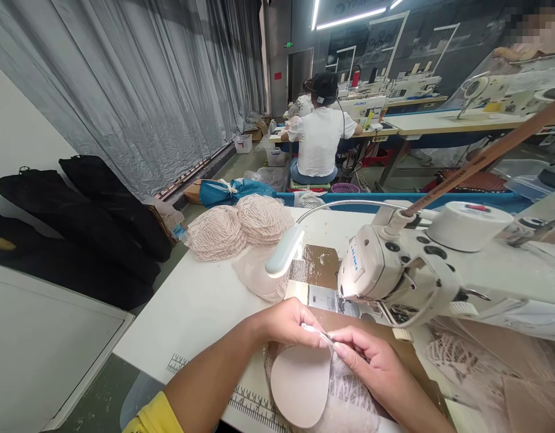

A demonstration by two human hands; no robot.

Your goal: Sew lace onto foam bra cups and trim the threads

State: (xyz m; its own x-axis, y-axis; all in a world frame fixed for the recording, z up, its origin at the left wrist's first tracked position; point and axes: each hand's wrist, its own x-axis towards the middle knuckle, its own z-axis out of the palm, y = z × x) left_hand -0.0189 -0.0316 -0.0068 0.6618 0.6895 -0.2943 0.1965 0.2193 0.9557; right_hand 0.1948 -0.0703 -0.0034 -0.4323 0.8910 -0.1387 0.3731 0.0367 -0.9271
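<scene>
My left hand [290, 323] pinches the upper edge of a smooth beige bra cup [300, 385] with pale lace [352, 391] around it. The cup hangs down over the table's front edge. My right hand [371, 361] is closed at the same edge, its fingertips close to my left thumb. A small, thin, dark metal tool shows between the right fingertips; its full shape is hidden. Just beyond my hands are the metal plate [331, 299] and the head of a white sewing machine [365, 264].
Stacked lace cups [218, 231] stand at the table's back left. A lamp [284, 255] on a bendy neck hangs over the machine bed. Lace and beige fabric pieces [498, 361] lie at right. Ahead, a person in a white shirt [320, 135] sits at another sewing machine.
</scene>
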